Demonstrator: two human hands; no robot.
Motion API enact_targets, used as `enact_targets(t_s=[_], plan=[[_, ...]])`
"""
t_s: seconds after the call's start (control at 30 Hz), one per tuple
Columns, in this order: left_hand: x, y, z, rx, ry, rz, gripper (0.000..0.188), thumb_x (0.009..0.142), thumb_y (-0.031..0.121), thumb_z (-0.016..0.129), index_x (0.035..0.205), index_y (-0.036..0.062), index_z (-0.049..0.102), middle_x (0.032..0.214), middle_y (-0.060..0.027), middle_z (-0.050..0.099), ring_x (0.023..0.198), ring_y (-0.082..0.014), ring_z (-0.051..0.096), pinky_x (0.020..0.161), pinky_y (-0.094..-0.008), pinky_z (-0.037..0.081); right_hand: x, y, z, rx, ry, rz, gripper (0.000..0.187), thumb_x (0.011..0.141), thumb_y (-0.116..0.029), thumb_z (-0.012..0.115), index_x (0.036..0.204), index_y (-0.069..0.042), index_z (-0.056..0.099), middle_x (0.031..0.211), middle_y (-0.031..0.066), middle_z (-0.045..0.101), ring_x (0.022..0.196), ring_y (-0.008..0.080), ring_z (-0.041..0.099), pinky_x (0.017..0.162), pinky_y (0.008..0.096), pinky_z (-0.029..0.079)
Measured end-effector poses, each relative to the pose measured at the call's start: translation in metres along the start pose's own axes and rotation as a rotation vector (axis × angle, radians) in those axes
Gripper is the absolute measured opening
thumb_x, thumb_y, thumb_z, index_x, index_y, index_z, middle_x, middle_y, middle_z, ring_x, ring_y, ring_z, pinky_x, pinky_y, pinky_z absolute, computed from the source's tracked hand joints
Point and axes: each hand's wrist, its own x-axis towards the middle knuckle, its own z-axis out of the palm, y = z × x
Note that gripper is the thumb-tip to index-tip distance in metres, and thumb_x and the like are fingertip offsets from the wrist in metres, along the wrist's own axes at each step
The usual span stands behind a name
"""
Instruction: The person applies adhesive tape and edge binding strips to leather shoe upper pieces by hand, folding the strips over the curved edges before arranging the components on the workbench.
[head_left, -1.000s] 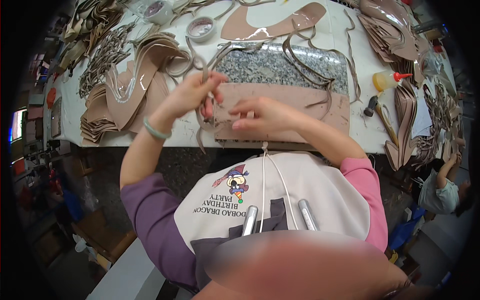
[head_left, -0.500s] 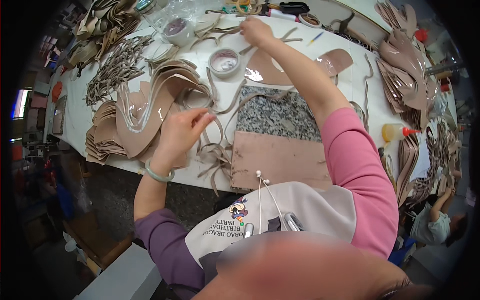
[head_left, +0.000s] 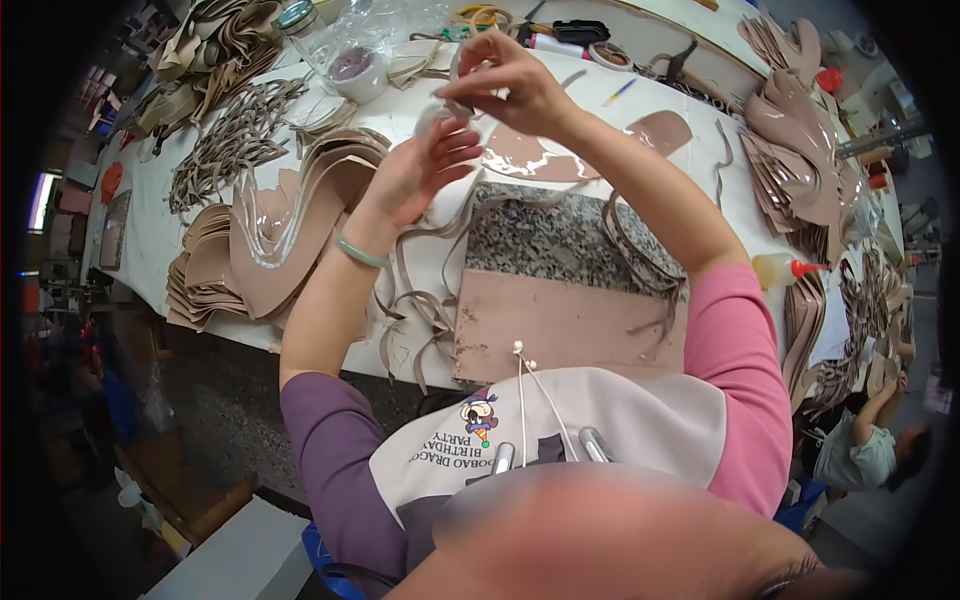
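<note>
My right hand (head_left: 515,88) is raised over the far part of the table, thumb and fingers pinched on a thin grey-brown strip (head_left: 455,68). Just below and left of it, my left hand (head_left: 412,175) is lifted with its fingers apart, the fingertips close to the right hand; nothing shows in its grip. Behind the fingers a white tape roll (head_left: 430,117) is mostly hidden. Glossy tan leather pieces (head_left: 540,158) lie beyond a speckled stone slab (head_left: 540,230). A narrow strip (head_left: 630,250) curves over the slab's right side.
A tan board (head_left: 560,325) lies at the near edge. Stacked tan leather pieces (head_left: 275,225) and a pile of strips (head_left: 235,140) fill the left. A glue bottle (head_left: 785,270) with a red tip and more leather stacks (head_left: 790,160) are at right. A co-worker (head_left: 865,440) is far right.
My right hand has come back leftward from the far strips, a strip in its fingers. My left hand has risen from beside the leather stack to meet it.
</note>
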Motion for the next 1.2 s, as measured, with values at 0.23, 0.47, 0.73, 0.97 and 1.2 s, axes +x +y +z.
enact_targets(t_s=[0.23,0.47,0.73,0.97,1.2], plan=[[-0.027,-0.018,0.062,-0.024,-0.205,0.019,0.033,0.099,0.028,0.046,0.116,0.0023,0.060,0.098,-0.0046,0.066,0.083,-0.0092,0.063,0.072,-0.0231,0.051,-0.051,-0.110,-0.028,-0.181,-0.127,0.033,0.042,0.063,0.000,0.071,0.101,-0.020,0.073,0.080,-0.0011,0.058,0.080,0.0204,0.052,0.074,0.0319,0.042],[-0.066,-0.013,0.092,0.500,-0.011,0.343,0.031,0.095,0.027,0.058,0.104,-0.0024,0.065,0.085,-0.0042,0.067,0.070,-0.0060,0.060,0.061,-0.0198,0.050,-0.088,-0.151,-0.005,-0.159,-0.078,0.134,0.039,0.066,0.001,0.072,0.099,-0.019,0.071,0.086,-0.0020,0.063,0.093,0.0215,0.057,0.080,0.0359,0.045],[-0.115,-0.012,0.036,0.787,0.243,0.349,0.024,0.097,0.023,0.055,0.101,0.0009,0.064,0.070,-0.0012,0.060,0.062,-0.0090,0.061,0.051,-0.0227,0.049,-0.091,-0.161,0.032,0.257,-0.449,0.248,0.044,0.071,0.013,0.055,0.106,-0.009,0.069,0.107,0.0080,0.065,0.098,0.0245,0.059,0.082,0.0355,0.049],[-0.143,-0.044,-0.033,1.555,0.187,0.170,0.027,0.090,0.028,0.061,0.087,0.0020,0.066,0.065,-0.0122,0.060,0.059,-0.0251,0.059,0.055,-0.0375,0.044,-0.055,0.056,-0.009,-0.398,-0.188,0.704,0.022,0.082,-0.023,0.063,0.097,-0.010,0.072,0.093,0.0120,0.070,0.086,0.0289,0.067,0.078,0.0363,0.053],[-0.122,0.008,0.004,1.717,0.316,0.014,0.026,0.087,0.032,0.064,0.082,0.0067,0.068,0.070,-0.0136,0.063,0.066,-0.0313,0.060,0.057,-0.0396,0.045,-0.020,0.184,0.043,-0.565,-0.305,0.787,0.025,0.084,-0.019,0.058,0.107,-0.018,0.069,0.107,0.0105,0.066,0.100,0.0297,0.062,0.084,0.0402,0.051]])
